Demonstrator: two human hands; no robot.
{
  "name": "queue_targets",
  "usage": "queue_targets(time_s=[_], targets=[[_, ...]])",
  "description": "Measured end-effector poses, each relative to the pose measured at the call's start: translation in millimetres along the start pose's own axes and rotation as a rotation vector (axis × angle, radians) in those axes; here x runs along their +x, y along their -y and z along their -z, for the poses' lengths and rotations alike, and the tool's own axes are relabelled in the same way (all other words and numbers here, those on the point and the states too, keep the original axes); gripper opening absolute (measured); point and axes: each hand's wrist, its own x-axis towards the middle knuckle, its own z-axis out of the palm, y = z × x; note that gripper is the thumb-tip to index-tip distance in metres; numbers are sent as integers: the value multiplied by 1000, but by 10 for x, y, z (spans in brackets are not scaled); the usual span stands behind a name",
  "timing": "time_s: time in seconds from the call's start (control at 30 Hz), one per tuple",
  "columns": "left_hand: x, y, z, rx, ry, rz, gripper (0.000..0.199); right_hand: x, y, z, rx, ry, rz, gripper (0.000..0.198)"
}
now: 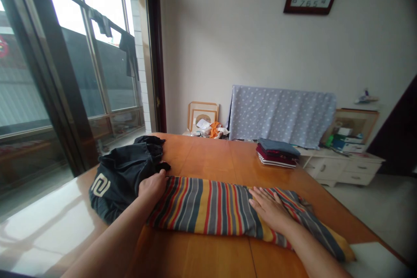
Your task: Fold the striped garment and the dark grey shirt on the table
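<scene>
Striped red, yellow and grey fabric garment (pixel 215 206) lies on the glossy orange-brown wooden worktop (pixel 208 156), its long axis running left to right before me, the right end angling nearer. My left hand (pixel 152 186) pinches its far left corner; my right hand (pixel 269 209) presses flat, ungripping.

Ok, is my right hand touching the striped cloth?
Touching. The head view shows the right hand laid flat over the striped cloth, with no gap visible between them.
</scene>
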Motion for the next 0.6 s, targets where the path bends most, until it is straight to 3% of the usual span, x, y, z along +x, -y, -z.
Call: queue_targets(time_s=[0.2,0.37,0.5,0.6], targets=[[-159,-329,64,127,-224,-154,42,-31,43,90,37,20,-1,62],[-295,-369,-245,90,-71,-285,51,-104,97,273,95,10,-7,62],[-303,-256,-520,91,-58,-284,65,-189,-17,382,72,-99,-84,59],[-345,-223,-554,65,-80,-299,62,-234,-216,366,37,-103,-196,60]])
